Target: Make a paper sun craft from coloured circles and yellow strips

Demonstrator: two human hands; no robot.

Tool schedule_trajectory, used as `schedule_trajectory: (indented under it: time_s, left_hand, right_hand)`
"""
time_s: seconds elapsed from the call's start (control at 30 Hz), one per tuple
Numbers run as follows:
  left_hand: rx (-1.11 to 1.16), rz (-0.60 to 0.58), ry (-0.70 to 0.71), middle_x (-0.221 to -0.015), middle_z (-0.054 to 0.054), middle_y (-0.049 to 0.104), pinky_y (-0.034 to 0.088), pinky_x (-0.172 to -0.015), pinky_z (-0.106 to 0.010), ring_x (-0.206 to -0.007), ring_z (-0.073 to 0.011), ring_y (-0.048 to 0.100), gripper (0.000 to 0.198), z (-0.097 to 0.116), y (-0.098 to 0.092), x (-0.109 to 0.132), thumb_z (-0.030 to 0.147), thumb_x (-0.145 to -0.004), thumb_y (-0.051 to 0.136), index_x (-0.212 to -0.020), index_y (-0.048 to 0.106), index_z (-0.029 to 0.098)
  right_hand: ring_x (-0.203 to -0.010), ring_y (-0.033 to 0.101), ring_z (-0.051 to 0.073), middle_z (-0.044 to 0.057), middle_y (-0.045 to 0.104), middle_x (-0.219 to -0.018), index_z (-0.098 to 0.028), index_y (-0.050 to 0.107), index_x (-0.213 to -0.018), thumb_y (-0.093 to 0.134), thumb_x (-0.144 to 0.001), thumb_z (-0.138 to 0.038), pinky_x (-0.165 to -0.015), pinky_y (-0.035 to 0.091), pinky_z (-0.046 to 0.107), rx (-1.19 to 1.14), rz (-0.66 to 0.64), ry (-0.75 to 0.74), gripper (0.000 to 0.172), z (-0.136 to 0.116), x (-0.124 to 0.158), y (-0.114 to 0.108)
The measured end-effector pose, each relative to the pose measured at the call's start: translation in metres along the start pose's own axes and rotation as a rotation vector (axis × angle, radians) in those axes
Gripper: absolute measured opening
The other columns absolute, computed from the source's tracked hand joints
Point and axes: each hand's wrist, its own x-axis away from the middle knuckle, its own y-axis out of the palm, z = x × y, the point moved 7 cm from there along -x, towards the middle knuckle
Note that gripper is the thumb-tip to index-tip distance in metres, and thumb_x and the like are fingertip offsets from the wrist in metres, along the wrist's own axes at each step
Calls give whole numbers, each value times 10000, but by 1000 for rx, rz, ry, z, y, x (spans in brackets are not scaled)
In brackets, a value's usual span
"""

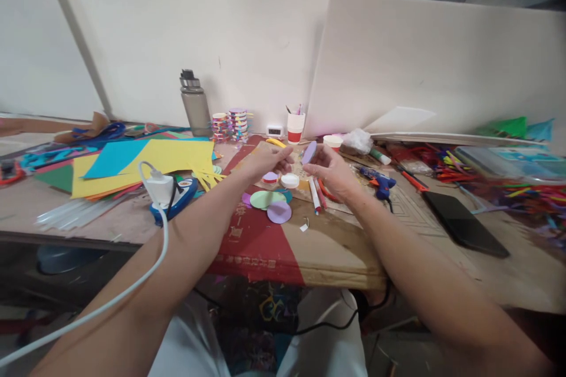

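Note:
My right hand [332, 172] pinches a purple paper disc [309, 153] and holds it tilted on edge above the cardboard. My left hand [270, 161] hovers just left of the disc, apart from it. Its fingers are loosely bent and nothing shows between them. Below the hands a white round lid [290, 181] lies beside a small purple-topped round piece [269, 177]. Closer to me are a light green paper disc [262, 199] and a purple paper circle [279, 212], with other coloured discs partly under them. Red-and-white pens [315, 195] lie near my right hand.
A blue glue gun [379, 181] and a black phone [464, 222] lie to the right. Leftward are yellow sheets [177, 159] and a power adapter [161, 189] with a white cable crossing my left arm. A bottle [195, 107], stacked discs [237, 125] and a paper cup [296, 128] stand behind.

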Motion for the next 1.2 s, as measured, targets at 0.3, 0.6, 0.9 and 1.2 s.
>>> schedule_trajectory:
  time_s: [0.3,0.6,0.9,1.2]
  left_hand:
    - [-746,261,38,-524,6,551,282,-552,-242,-512,-133,418,110,-22,-59,-8,184,-565,757,-583,649,198]
    - [-1152,90,-164,-719,-53,683,355,-575,-252,-625,-170,553,174,-30,-41,-3,219,-673,620,-790,737,167]
    - [-1119,330,-38,-904,-130,711,421,-682,-290,-793,-222,623,222,2,-42,3,180,-754,545,-885,714,122]
    - [-514,294,87,-847,-76,665,484,-557,-262,-630,-154,617,164,10,-4,10,189,-781,601,-940,618,152]
  right_hand:
    - [-802,584,147,20,635,-943,-216,539,-1092,752,-628,-310,-632,469,268,6,83,104,519,5,-1,-8]
    - [-780,591,142,32,646,-945,-194,584,-1195,746,-682,-319,-677,491,287,240,10,130,552,13,3,-2]
    - [-709,578,139,30,653,-915,-190,616,-1157,740,-691,-286,-673,479,303,494,-28,21,492,8,3,8]
    - [-775,573,167,79,589,-1043,-209,608,-1209,738,-728,-321,-724,508,353,670,71,-130,511,-3,6,8]
